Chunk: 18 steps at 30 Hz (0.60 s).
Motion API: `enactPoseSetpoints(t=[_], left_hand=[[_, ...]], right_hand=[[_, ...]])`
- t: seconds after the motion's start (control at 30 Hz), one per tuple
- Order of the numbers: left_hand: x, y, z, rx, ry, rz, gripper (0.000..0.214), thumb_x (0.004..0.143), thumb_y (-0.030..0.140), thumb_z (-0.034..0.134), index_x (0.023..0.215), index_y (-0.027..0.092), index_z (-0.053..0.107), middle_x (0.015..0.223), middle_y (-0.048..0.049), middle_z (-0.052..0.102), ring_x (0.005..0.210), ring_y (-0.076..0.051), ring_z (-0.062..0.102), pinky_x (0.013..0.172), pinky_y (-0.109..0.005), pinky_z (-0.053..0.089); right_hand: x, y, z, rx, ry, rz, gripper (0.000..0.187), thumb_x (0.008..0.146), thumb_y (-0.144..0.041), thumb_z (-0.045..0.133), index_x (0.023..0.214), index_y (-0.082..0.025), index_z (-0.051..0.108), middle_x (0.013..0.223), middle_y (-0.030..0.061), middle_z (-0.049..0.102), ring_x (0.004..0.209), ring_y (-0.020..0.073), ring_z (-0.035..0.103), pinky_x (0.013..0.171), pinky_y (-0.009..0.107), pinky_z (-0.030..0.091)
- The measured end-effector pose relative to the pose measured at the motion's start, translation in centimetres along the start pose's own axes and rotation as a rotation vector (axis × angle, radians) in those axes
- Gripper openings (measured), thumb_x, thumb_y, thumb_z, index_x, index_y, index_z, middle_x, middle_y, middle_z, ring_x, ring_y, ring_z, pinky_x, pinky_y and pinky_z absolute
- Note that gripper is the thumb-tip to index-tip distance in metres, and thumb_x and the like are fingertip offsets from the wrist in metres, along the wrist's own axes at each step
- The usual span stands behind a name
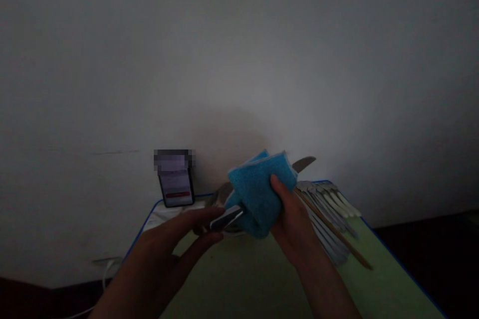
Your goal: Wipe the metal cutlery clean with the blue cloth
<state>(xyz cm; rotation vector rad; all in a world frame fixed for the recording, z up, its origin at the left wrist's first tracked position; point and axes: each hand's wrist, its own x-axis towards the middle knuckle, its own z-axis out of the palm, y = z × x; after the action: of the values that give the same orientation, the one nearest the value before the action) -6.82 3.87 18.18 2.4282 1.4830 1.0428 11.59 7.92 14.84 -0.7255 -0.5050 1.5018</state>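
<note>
My left hand (187,239) pinches the shiny handle of a table knife (230,218) between thumb and fingers. The knife runs up and to the right through a folded blue cloth (258,192), and its blade tip (305,163) sticks out beyond the cloth. My right hand (294,224) grips the blue cloth, wrapped round the knife's blade, thumb on the near face. Both hands are held above a pale green table (239,279).
A row of several pieces of cutlery (327,209) lies on the table's right side, with a thin wooden stick (337,232) across them. A phone (175,184) with a lit screen leans against the wall at the back left. A white cloth (160,217) lies below it.
</note>
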Motion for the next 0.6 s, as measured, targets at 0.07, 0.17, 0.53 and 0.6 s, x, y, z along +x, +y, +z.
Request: enactPoseSetpoints(t=[0.07,0.17,0.53,0.6], left_hand=[[-0.3,0.0,-0.2,0.048,0.001,0.031,0.024,0.082,0.041,0.057,0.101,0.029,0.064,0.072,0.0059,0.073,0.056,-0.011,0.069,0.059,-0.018,0.056],[-0.8,-0.1,-0.6,0.116,0.029,0.055,0.027,0.083,0.046,0.055,0.104,0.031,0.062,0.079,0.0056,0.073,0.058,-0.012,0.069,0.061,-0.019,0.056],[-1.6,0.3,-0.3,0.15,0.034,0.195,0.025,0.085,0.042,0.055,0.108,0.033,0.055,0.093,0.0057,0.072,0.075,-0.014,0.069,0.071,-0.022,0.056],[-1.6,0.5,0.0,0.125,-0.022,0.219,0.023,0.085,0.04,0.055,0.107,0.033,0.054,0.091,0.006,0.071,0.074,-0.013,0.069,0.07,-0.021,0.056]], right_hand=[[0.1,-0.1,0.1,0.015,0.005,0.013,0.04,0.073,-0.036,0.065,0.109,-0.018,0.061,0.098,0.0041,0.071,0.087,0.0164,0.066,0.078,0.028,0.053],[0.3,-0.8,0.0,0.044,0.045,0.009,0.041,0.075,-0.039,0.063,0.11,-0.016,0.061,0.099,0.0062,0.071,0.084,0.0171,0.067,0.075,0.029,0.054],[0.7,-2.5,0.1,0.387,0.019,0.004,0.027,0.088,-0.031,0.043,0.093,-0.018,0.067,0.086,0.004,0.074,0.075,0.0167,0.069,0.073,0.034,0.056],[0.8,-2.3,0.1,0.406,0.036,0.044,0.027,0.089,-0.03,0.043,0.09,-0.017,0.067,0.083,0.0048,0.074,0.073,0.0168,0.069,0.074,0.035,0.055]])
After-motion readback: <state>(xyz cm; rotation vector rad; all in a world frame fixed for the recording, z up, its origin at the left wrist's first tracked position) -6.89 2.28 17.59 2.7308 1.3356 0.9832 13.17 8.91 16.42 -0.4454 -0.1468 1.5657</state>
